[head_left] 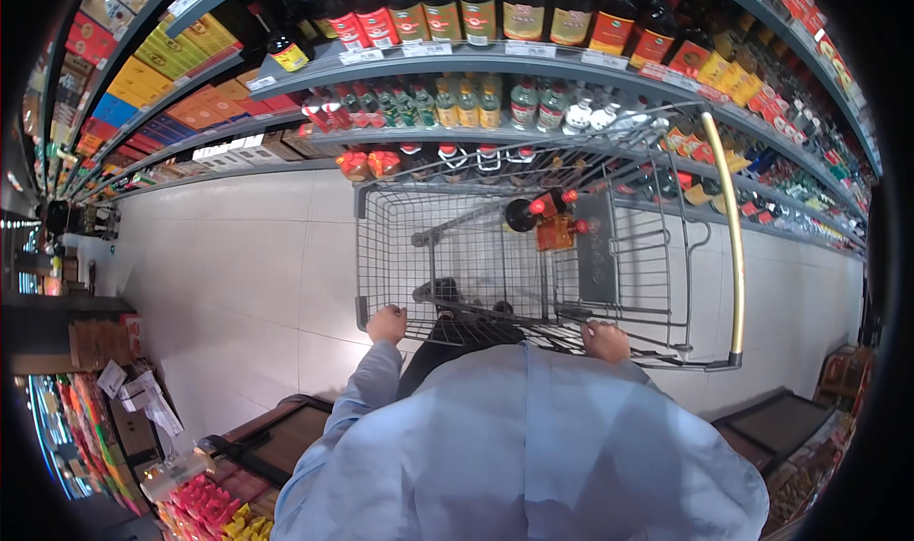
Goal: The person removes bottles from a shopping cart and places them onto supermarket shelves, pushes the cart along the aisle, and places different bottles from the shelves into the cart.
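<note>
Left hand (387,325): fingers curled, gripping the near-side rim by the far-left corner. Right hand (606,341): likewise closed on that rim, towards the handle end.

Shopping cart (361,310): directly before the person, side-on, between body and shelving. Grey wire; judged stiff, awkward in bulk, easily rolled on castors. Rim thin; the yellow handle bar (733,227), untouched, offers the fuller hold.

Contents: dark bottle (520,215) and amber bottle (557,234), lying side by side, red caps towards the handle. Probably glass: weighty, smooth, breakable; best taken round the body.

Beyond: grey shelf (486,62), rows of bottles (524,12). Beneath: pale tiled floor (228,255).
</note>
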A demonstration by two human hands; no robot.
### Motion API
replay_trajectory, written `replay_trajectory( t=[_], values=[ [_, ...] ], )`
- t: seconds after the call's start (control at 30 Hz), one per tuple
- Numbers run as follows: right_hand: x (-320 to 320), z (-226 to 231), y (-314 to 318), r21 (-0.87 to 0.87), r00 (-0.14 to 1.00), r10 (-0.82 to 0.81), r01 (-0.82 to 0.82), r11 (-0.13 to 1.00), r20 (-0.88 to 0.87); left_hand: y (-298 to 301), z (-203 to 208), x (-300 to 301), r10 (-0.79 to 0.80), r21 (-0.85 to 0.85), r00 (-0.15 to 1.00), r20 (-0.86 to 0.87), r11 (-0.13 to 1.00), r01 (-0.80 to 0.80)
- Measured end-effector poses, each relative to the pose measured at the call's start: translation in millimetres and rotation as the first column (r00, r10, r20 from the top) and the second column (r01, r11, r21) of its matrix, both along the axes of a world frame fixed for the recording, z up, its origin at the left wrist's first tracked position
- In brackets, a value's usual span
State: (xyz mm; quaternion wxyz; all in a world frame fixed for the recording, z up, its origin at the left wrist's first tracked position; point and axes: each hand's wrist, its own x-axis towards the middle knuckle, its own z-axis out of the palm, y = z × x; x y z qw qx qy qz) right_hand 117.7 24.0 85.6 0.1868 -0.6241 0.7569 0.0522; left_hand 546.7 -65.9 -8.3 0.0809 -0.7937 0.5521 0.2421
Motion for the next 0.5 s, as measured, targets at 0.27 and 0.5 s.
replay_trajectory(
  t=[0.27, 0.5],
  values=[
    [9, -9, 2, -0.061, 0.999, 0.018, -0.016, 0.998, 0.038, -1, -5, 11, 0.015, -0.041, 0.999, 0.045, 0.999, -0.014],
    [35, -9, -6, 0.003, 0.996, 0.017, -0.018, 1.000, 0.088, -12, -14, 37, 0.051, -0.114, 0.996, 0.076, 0.993, -0.042]
  ],
)
